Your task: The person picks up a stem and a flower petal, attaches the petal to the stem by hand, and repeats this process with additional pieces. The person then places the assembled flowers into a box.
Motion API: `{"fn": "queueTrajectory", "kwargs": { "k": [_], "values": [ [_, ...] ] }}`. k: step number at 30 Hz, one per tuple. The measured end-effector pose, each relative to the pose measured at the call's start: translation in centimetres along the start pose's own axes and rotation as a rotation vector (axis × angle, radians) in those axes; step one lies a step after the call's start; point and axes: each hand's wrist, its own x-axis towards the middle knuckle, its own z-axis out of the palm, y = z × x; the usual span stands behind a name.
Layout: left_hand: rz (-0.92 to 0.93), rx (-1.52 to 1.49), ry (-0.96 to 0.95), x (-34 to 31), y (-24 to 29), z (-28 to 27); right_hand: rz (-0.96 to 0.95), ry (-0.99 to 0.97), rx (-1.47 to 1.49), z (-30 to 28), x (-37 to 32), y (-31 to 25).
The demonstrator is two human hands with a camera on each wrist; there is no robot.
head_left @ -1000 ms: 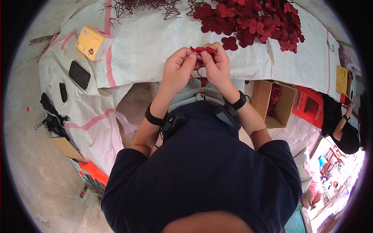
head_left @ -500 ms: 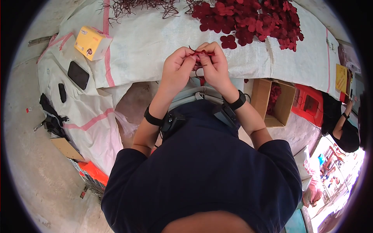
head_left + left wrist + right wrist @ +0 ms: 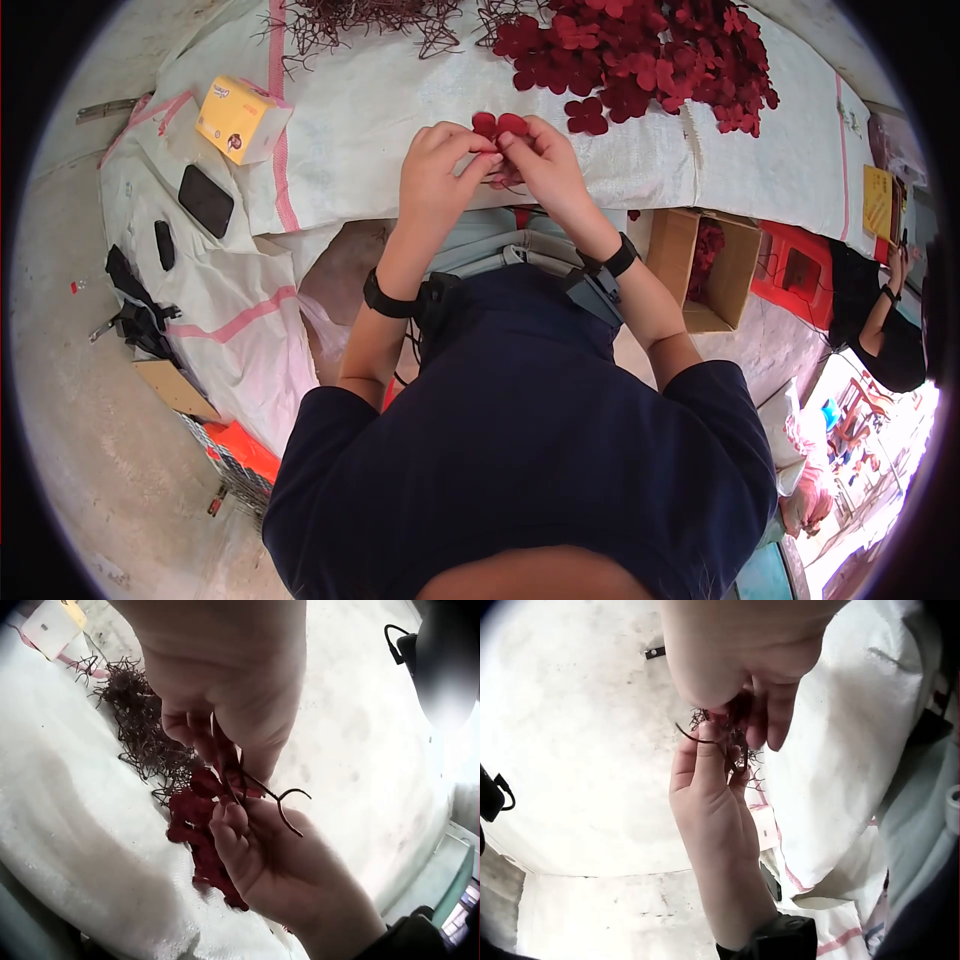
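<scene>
Between my two hands, over the front edge of the white sheet, is a red artificial flower point(image 3: 498, 124) with rounded petals. My left hand point(image 3: 438, 170) pinches it between thumb and forefinger from the left. From the other side my right hand point(image 3: 552, 168) grips it, thumb pressed near the petals' base. A thin, dark brown forked stem point(image 3: 280, 798) sticks out below the fingers in the left wrist view. The same stem point(image 3: 694, 738) crosses the left fingertips in the right wrist view. The fingers hide much of the flower's centre.
Red petal pieces point(image 3: 640, 60) are heaped at the back right, one loose flower piece point(image 3: 586, 116) nearer. Brown stems point(image 3: 375, 18) lie tangled behind. A yellow tissue pack point(image 3: 232, 122) and a phone point(image 3: 206, 201) lie left. Below right stands a cardboard box point(image 3: 722, 300) beside a red stool point(image 3: 815, 265).
The red petals have turned upward and now show as two rounded lobes above the fingertips. My left hand has shifted slightly left, its fingers more spread from the right hand.
</scene>
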Motion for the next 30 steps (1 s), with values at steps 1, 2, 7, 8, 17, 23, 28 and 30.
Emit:
{"fn": "queueTrajectory", "kwargs": {
  "k": [1,2,7,8,17,23,28,30],
  "values": [
    [0.017,-0.009,0.005,0.1,0.0,0.0,0.010,-0.045,-0.026,-0.2,0.0,0.1],
    [0.032,-0.020,0.010,0.3,0.1,0.1,0.022,-0.089,-0.053,-0.4,-0.1,0.2],
    [-0.028,-0.081,0.038,0.3,0.1,0.6,0.053,-0.137,-0.061,-2.0,0.5,0.1],
    [-0.026,-0.082,0.039,0.2,-0.1,0.5,-0.212,0.000,-0.449,-2.8,0.6,-0.6],
    [-0.370,-0.449,0.210,-0.9,-1.5,-1.3,-0.678,0.058,-1.652,-9.5,3.2,-1.5],
    [-0.395,-0.406,0.167,-1.0,-1.6,-1.2,-0.857,0.157,-1.462,-8.6,5.7,-2.0],
    [-0.449,-0.400,0.103,-1.0,-0.8,-1.3,-0.863,0.118,-1.561,-8.2,7.3,-2.7],
    [-0.462,-0.421,0.094,-1.1,-0.9,-1.4,-0.831,0.104,-1.598,-7.9,7.3,-2.9]
  ]
}}
